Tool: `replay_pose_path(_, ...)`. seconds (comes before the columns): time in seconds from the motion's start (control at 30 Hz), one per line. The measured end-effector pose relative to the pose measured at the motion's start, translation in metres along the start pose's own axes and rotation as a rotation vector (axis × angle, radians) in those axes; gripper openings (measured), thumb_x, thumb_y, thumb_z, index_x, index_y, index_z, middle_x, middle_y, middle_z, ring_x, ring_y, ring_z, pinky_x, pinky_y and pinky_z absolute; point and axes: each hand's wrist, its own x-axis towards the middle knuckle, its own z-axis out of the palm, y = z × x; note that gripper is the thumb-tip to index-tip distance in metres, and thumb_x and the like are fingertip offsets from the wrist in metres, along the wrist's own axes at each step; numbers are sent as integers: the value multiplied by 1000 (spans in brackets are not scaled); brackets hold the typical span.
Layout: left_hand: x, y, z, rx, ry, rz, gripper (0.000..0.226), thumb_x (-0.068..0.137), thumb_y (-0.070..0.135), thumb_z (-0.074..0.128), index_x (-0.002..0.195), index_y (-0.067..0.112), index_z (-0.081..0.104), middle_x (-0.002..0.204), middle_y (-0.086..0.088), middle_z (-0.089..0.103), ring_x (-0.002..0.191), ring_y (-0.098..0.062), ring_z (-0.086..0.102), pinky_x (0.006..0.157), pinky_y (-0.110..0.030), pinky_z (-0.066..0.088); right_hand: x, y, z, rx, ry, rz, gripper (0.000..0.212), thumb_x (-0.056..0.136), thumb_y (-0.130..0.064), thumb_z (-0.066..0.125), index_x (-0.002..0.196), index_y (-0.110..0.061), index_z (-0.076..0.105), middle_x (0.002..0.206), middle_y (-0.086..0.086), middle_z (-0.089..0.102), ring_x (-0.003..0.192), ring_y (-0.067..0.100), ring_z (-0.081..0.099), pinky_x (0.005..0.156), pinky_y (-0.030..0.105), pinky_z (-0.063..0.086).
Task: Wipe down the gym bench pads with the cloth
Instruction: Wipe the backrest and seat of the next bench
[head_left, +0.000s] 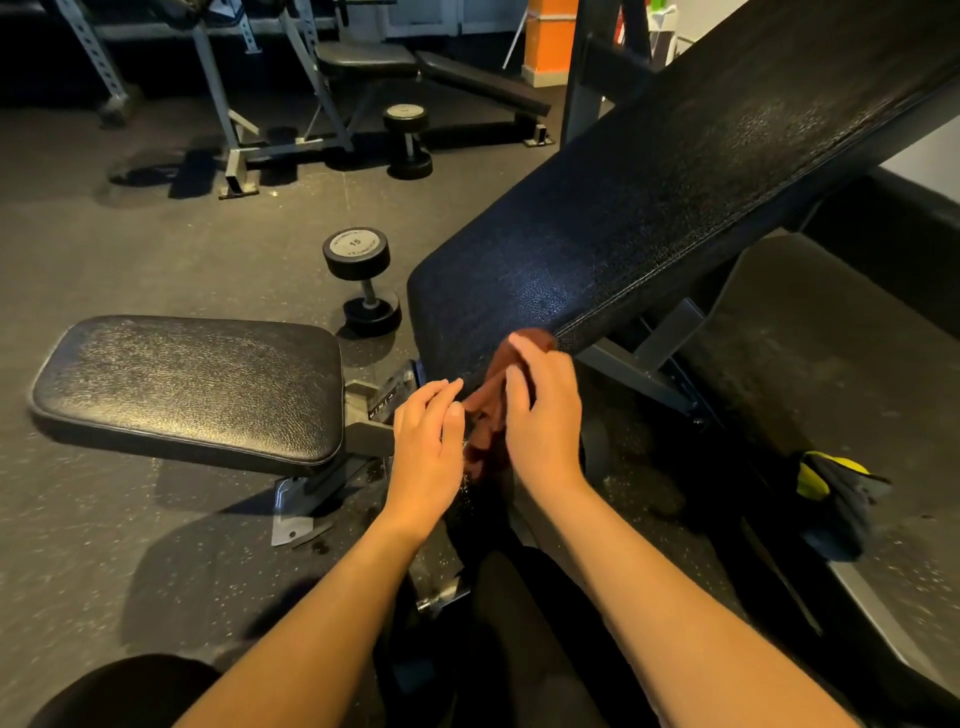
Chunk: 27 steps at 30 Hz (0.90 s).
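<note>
A black inclined back pad (675, 171) runs from the centre up to the top right. The flat black seat pad (192, 384) lies to the left. A reddish-brown cloth (493, 410) hangs at the lower end of the back pad. My right hand (545, 415) grips the cloth and presses its top against the pad's lower corner. My left hand (428, 441) is beside it, fingers curled, touching the cloth's left edge. Most of the cloth is hidden between the hands.
A 15-marked dumbbell (361, 280) lies on the rubber floor behind the seat. Another dumbbell (408, 140) and a second bench (431, 67) with a grey rack are farther back. A yellow and black object (836, 493) sits at the right, by the bench frame (649, 364).
</note>
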Motion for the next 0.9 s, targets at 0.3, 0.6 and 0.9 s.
replay_pose_path(0.3,2,4,-5,-230,14,-108,40,110,35,30,146,29,47,145,14,47,133,6,38,109,-15,27,6,-9,36,-153,-299,-21,38,98,-6,49,135,-13,55,131,-3,48,120,19,50,93,15,36)
replay_pose_path(0.6,1,6,-8,-165,-28,-97,41,110,36,27,146,30,46,148,11,45,135,0,36,111,-22,28,7,-12,4,-157,-185,-27,47,105,-14,43,152,-19,38,140,-2,37,123,6,42,102,15,34)
replay_pose_path(0.9,0,-5,-12,-328,19,-153,39,109,40,33,146,37,44,151,11,45,134,1,42,116,-32,35,-2,-5,45,-151,-458,-79,45,99,-6,47,143,-17,53,140,3,51,124,21,50,108,35,42)
